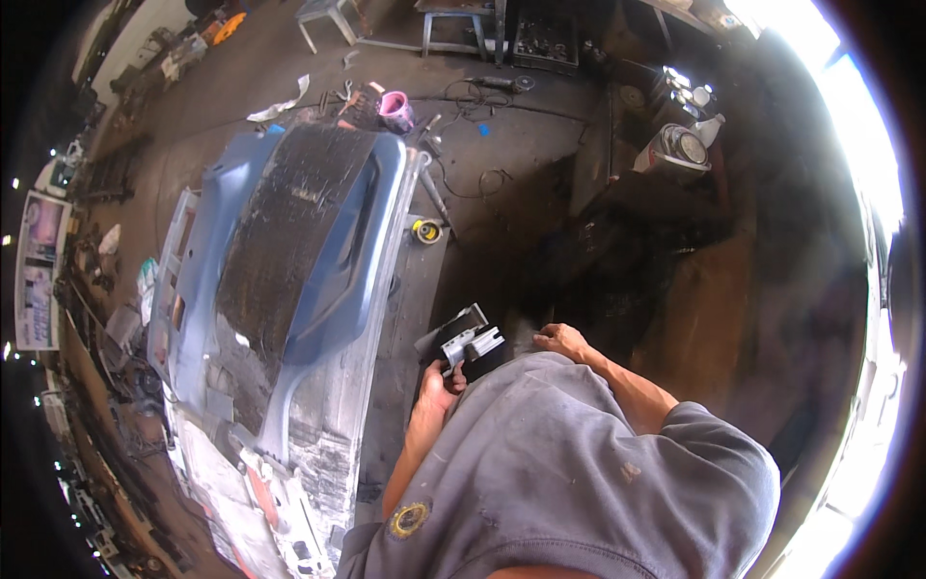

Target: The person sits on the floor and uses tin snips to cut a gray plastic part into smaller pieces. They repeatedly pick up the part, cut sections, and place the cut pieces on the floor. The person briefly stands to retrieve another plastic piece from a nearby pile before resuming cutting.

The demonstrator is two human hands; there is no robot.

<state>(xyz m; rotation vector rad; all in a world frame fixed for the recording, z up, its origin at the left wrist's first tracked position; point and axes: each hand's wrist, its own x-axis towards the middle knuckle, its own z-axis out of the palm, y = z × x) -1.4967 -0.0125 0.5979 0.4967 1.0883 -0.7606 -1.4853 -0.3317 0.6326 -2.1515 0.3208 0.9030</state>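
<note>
My left hand [442, 386] is closed around a silver metal bracket-like piece [471, 343] with a darker flat plate at its far side. My right hand [559, 340] has curled fingers at the front of my grey shirt; what it holds, if anything, is too unclear to make out. Left of me lies a large blue-grey molded panel [352, 289] with a dark, scuffed middle section, on a pale, worn support [328, 434]. A yellow and black round item [424, 231] sits beside the panel's right edge.
Behind the panel are a pink container [395, 109], scraps and a corded power tool [497, 83] on the floor. Metal stools [451, 29] stand at the back. A dark bench with cans [680, 147] is at the right, clutter along the left.
</note>
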